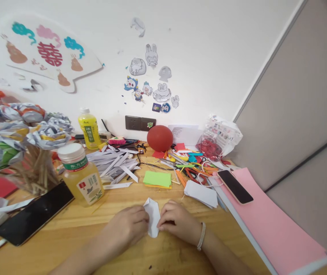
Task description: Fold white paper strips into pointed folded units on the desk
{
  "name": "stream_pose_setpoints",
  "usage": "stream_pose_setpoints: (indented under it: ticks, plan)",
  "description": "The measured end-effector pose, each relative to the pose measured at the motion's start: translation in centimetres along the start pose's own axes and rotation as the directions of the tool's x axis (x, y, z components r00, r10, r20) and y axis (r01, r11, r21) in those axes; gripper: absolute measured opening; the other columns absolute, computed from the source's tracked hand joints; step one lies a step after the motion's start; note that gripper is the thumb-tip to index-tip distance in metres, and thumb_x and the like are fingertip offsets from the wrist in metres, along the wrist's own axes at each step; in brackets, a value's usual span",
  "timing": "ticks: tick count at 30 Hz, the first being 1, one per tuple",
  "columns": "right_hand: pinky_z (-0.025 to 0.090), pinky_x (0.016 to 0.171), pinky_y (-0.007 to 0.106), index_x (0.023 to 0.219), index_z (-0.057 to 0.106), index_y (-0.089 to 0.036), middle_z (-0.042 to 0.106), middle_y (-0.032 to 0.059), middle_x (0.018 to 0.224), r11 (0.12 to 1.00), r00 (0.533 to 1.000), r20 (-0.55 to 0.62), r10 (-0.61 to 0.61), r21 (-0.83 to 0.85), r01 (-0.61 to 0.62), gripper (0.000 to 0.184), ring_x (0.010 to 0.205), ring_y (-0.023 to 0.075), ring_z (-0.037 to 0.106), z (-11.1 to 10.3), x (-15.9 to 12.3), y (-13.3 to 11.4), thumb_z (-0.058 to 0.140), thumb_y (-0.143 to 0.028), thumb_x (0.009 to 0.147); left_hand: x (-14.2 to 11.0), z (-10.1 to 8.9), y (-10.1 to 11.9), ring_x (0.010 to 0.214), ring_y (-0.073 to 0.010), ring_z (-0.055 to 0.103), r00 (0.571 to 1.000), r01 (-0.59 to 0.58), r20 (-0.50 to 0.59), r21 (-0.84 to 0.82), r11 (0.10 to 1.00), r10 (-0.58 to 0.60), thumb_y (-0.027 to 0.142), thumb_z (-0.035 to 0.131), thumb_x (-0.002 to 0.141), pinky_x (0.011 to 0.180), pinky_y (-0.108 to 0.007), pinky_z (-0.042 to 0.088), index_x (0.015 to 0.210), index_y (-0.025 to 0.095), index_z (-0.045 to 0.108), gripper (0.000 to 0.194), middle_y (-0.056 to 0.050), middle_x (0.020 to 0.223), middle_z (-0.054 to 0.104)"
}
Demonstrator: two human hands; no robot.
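A small piece of white paper [153, 217] with folded-in corners lies between my hands near the front of the wooden table. My left hand [133, 224] grips its left edge with curled fingers. On the opposite side, my right hand [177, 222] pinches the lower right edge between thumb and fingers; a bracelet circles that wrist. Beyond the paper sits a stack of green paper slips [157, 178], with a yellow edge showing beneath. To the right of that lies a stack of white paper slips [200, 193].
Bottles of yellow drink [90, 187], a black phone [37, 214] and paper flowers [47, 131] stand or lie left. White paper strips [111, 164], a red balloon [160, 138] and scissors line the back. Pink sheets [269, 217] carrying another phone [235, 186] are on the right.
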State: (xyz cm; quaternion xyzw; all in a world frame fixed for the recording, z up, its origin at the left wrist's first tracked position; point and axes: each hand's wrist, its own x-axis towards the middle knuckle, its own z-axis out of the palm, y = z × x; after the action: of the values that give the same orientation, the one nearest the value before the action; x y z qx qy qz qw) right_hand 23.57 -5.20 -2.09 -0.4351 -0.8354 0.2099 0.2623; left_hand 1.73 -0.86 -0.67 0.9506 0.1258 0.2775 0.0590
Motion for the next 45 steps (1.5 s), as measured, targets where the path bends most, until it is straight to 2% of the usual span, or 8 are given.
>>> stream_pose_setpoints:
  ticks: [3,11,16,33,37,40,42,45]
  plan:
    - [0.040,0.071,0.024,0.073,0.069,-0.021,0.063,-0.0029,0.071,0.992,0.993,-0.047,0.107,0.066,-0.104,0.008,0.074,0.0136,0.057,0.3,0.3,-0.3,0.075,-0.017,0.071,0.2,0.3,-0.1,0.076,-0.0150,0.057,0.995,0.075,0.077,-0.106,0.992,-0.067,0.019,0.045,0.091,0.069,-0.024,0.044,0.079,0.022,0.062,0.021,-0.002,0.079,0.063]
    - [0.035,0.062,0.022,0.063,0.060,-0.018,0.056,-0.0048,0.063,0.973,0.969,-0.094,0.228,0.042,-0.225,0.014,0.065,0.0123,0.051,0.7,0.9,-1.3,0.071,-0.011,0.068,0.4,1.9,0.2,0.074,-0.0167,0.055,0.944,0.329,0.037,-0.206,0.921,-0.329,0.012,0.056,0.074,0.066,-0.026,0.042,0.063,0.019,0.056,0.014,-0.001,0.071,0.060]
    - [0.033,0.061,0.023,0.061,0.055,-0.018,0.053,-0.0046,0.062,0.961,0.950,-0.145,0.275,0.014,-0.276,0.015,0.064,0.0127,0.049,1.5,0.9,-1.6,0.067,-0.010,0.067,0.7,2.3,1.3,0.073,-0.0178,0.054,0.902,0.428,-0.005,-0.124,0.895,-0.432,0.011,0.051,0.075,0.063,-0.027,0.042,0.061,0.019,0.054,0.016,-0.003,0.071,0.057]
    - [0.030,0.063,0.027,0.061,0.049,-0.018,0.051,-0.0015,0.065,0.923,0.888,-0.294,0.353,-0.044,-0.381,0.019,0.068,0.0153,0.046,3.2,0.7,-2.5,0.063,-0.009,0.070,0.6,3.4,2.3,0.082,-0.0259,0.051,0.845,0.527,0.003,0.165,0.833,-0.535,0.017,0.050,0.080,0.072,-0.039,0.045,0.071,0.017,0.056,0.010,-0.009,0.083,0.056]
    - [0.033,0.063,0.025,0.069,0.056,-0.018,0.054,-0.0017,0.066,0.960,0.930,-0.245,0.273,0.002,-0.281,0.011,0.068,0.0142,0.048,2.0,0.3,-2.3,0.060,-0.011,0.076,0.7,2.9,2.5,0.084,-0.0257,0.052,0.830,0.546,0.037,0.156,0.823,-0.557,0.017,0.052,0.080,0.072,-0.038,0.044,0.070,0.018,0.056,0.011,-0.008,0.084,0.057]
    - [0.035,0.063,0.025,0.076,0.062,-0.018,0.057,-0.0011,0.067,1.000,0.998,-0.064,0.008,-0.005,-0.008,0.013,0.065,0.0131,0.048,0.3,-0.4,-2.1,0.054,-0.015,0.084,1.0,2.6,2.6,0.085,-0.0255,0.052,0.803,0.581,0.067,0.136,0.802,-0.593,0.017,0.053,0.079,0.074,-0.038,0.044,0.068,0.019,0.055,0.011,-0.007,0.084,0.057]
    - [0.035,0.066,0.027,0.085,0.065,-0.020,0.060,0.0006,0.073,0.989,0.993,0.007,-0.118,-0.085,0.118,0.013,0.069,0.0146,0.048,-0.4,-0.7,-1.9,0.052,-0.018,0.085,1.1,2.4,2.5,0.085,-0.0250,0.052,0.789,0.599,0.091,0.107,0.794,-0.607,0.017,0.055,0.078,0.075,-0.038,0.043,0.068,0.019,0.055,0.010,-0.007,0.084,0.057]
    - [0.035,0.066,0.029,0.099,0.065,-0.020,0.060,0.0034,0.081,0.970,0.992,0.017,-0.129,-0.208,0.129,0.019,0.074,0.0170,0.048,-0.4,-1.0,-1.5,0.053,-0.020,0.084,1.0,2.3,2.3,0.084,-0.0247,0.052,0.785,0.608,0.106,0.058,0.792,-0.610,0.020,0.056,0.079,0.074,-0.037,0.043,0.067,0.018,0.054,0.012,-0.007,0.083,0.056]
